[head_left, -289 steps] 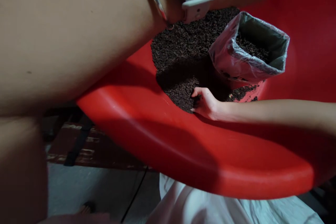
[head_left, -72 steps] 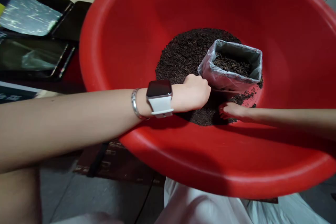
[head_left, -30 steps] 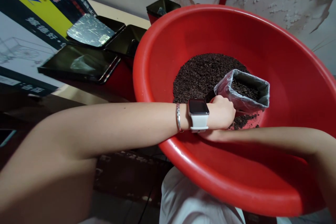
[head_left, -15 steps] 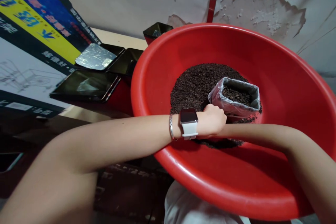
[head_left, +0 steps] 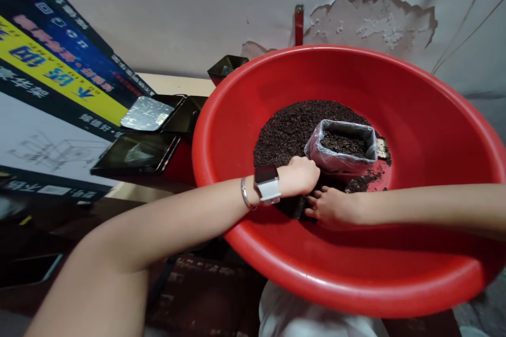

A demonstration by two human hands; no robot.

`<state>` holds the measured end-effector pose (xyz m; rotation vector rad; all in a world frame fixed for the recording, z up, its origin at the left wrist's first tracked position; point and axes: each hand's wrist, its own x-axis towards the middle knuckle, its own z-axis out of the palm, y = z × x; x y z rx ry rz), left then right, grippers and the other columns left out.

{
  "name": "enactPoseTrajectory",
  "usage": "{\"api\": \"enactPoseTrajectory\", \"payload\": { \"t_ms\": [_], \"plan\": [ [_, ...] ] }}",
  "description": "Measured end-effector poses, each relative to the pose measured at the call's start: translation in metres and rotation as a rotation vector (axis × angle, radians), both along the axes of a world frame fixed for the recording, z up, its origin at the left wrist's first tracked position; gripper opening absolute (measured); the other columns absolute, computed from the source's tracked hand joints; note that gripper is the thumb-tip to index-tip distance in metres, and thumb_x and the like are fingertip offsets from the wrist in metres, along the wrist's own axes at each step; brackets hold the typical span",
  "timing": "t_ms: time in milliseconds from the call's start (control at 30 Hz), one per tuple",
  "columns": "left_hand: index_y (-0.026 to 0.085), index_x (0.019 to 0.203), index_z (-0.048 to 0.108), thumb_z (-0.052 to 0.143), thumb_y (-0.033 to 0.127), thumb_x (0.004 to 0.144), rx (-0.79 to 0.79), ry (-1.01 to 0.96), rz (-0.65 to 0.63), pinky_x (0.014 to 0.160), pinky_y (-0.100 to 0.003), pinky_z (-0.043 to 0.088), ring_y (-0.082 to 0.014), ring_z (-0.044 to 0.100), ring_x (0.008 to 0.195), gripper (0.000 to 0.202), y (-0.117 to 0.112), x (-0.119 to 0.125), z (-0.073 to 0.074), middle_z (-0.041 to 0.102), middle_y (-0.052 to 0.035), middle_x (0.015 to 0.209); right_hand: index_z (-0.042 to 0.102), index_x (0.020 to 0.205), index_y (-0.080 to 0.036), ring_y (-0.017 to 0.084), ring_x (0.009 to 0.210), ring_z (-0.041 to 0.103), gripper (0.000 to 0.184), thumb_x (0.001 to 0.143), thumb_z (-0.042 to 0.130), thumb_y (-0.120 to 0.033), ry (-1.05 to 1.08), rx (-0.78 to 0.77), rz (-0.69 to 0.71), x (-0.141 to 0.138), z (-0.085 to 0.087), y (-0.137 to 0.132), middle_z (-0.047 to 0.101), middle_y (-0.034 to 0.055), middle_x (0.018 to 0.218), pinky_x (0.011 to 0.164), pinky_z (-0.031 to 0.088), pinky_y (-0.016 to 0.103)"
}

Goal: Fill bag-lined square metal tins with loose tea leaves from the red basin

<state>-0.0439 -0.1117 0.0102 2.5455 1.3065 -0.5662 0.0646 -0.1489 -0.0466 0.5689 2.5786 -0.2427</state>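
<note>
A large red plastic basin point(head_left: 443, 116) holds a heap of dark, loose leaf-like bits point(head_left: 288, 129) resembling tea. In it stands a box lined with a clear plastic bag point(head_left: 343, 160), with more of the dark bits inside. My left hand point(head_left: 303, 175), with a watch point(head_left: 266, 176) and a bracelet on that wrist, is closed beside the box's near left corner; its fingertips are hidden, so what it grips does not show. Just nearer to me, my right hand point(head_left: 334, 208) reaches low with fingers apart, touching the dark bits.
Left of the basin are several dark open boxes point(head_left: 136, 152), one with a silvery sheet point(head_left: 146, 113) on it. A printed carton point(head_left: 51, 121) stands farther left. Behind rises a wall point(head_left: 190, 16) with peeling paint and a red strap point(head_left: 299, 26).
My right hand has come out from behind my left wrist, drawing right, and its spread fingers now show. My left hand keeps its place by the box. The whole view has shifted slightly.
</note>
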Motion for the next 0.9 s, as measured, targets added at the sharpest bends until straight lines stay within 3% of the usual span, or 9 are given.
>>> {"api": "enactPoseTrajectory", "payload": {
  "t_ms": [100,200,333,433,500,600,767,900],
  "plan": [
    [0.013,0.105,0.071,0.052,0.018,0.084,0.039,0.138,0.056,0.079,-0.033,0.052,-0.0267,0.067,0.095,0.029,0.009,-0.005,0.006,0.071,-0.0205,0.099,0.057,0.125,-0.013,0.032,0.103,0.063,0.039,0.09,0.045,-0.024,-0.084,-0.056,-0.104,0.02,0.007,-0.002,0.061,0.0188,0.119,0.085,0.051,0.046],
    [0.011,0.113,0.068,0.045,0.024,0.088,0.088,0.195,0.127,0.083,-0.034,0.05,-0.0283,0.065,0.102,0.036,0.016,-0.009,0.016,0.068,-0.0225,0.108,0.041,0.139,-0.008,0.037,0.127,0.045,0.058,0.088,0.051,-0.032,0.106,0.05,-0.103,0.019,-0.007,0.008,0.036,0.0248,0.144,0.097,0.045,0.046],
    [0.01,0.117,0.065,0.038,0.032,0.092,0.17,0.212,0.274,0.085,-0.036,0.049,-0.0307,0.062,0.108,0.043,0.024,-0.018,0.03,0.065,-0.0228,0.115,0.024,0.148,-0.013,0.042,0.141,0.014,0.082,0.08,0.064,-0.036,0.268,0.147,0.068,-0.012,-0.039,0.034,0.008,0.0239,0.154,0.106,0.031,0.056],
    [0.012,0.118,0.064,0.035,0.037,0.092,0.234,0.184,0.395,0.085,-0.035,0.049,-0.03,0.061,0.11,0.046,0.028,-0.027,0.037,0.064,-0.0212,0.117,0.011,0.151,-0.017,0.046,0.141,0.001,0.099,0.075,0.067,-0.047,0.31,0.193,0.015,-0.045,-0.049,0.054,-0.003,0.0238,0.155,0.103,0.024,0.066],
    [0.012,0.119,0.063,0.034,0.038,0.092,0.246,0.178,0.429,0.084,-0.034,0.049,-0.0303,0.061,0.11,0.047,0.029,-0.031,0.039,0.064,-0.0215,0.118,0.006,0.151,-0.015,0.046,0.14,0.003,0.109,0.071,0.069,-0.053,0.26,0.184,-0.094,-0.062,-0.049,0.062,0.001,0.0259,0.154,0.102,0.023,0.068],
    [0.01,0.119,0.062,0.035,0.041,0.091,0.244,0.167,0.419,0.084,-0.037,0.049,-0.0329,0.06,0.11,0.049,0.031,-0.034,0.042,0.062,-0.0229,0.119,0.014,0.15,-0.012,0.043,0.135,0.026,0.101,0.074,0.066,-0.055,0.204,0.176,-0.131,-0.068,-0.049,0.065,0.024,0.026,0.149,0.1,0.033,0.061],
    [0.01,0.119,0.062,0.036,0.043,0.091,0.311,0.19,0.394,0.087,-0.039,0.048,-0.0334,0.059,0.112,0.05,0.042,-0.03,0.058,0.063,-0.0229,0.118,0.04,0.137,-0.012,0.036,0.114,0.049,0.063,0.084,0.057,-0.042,0.222,0.346,0.044,-0.039,-0.053,0.046,0.046,0.0222,0.132,0.084,0.049,0.047],
    [0.013,0.121,0.061,0.04,0.043,0.09,0.254,0.196,0.279,0.087,-0.037,0.048,-0.0305,0.06,0.108,0.048,0.066,-0.027,0.061,0.063,-0.0195,0.121,0.049,0.128,-0.013,0.029,0.096,0.062,0.046,0.087,0.054,-0.035,0.05,0.302,0.167,-0.006,-0.044,0.018,0.058,0.0206,0.117,0.075,0.051,0.039]
  ]
}}
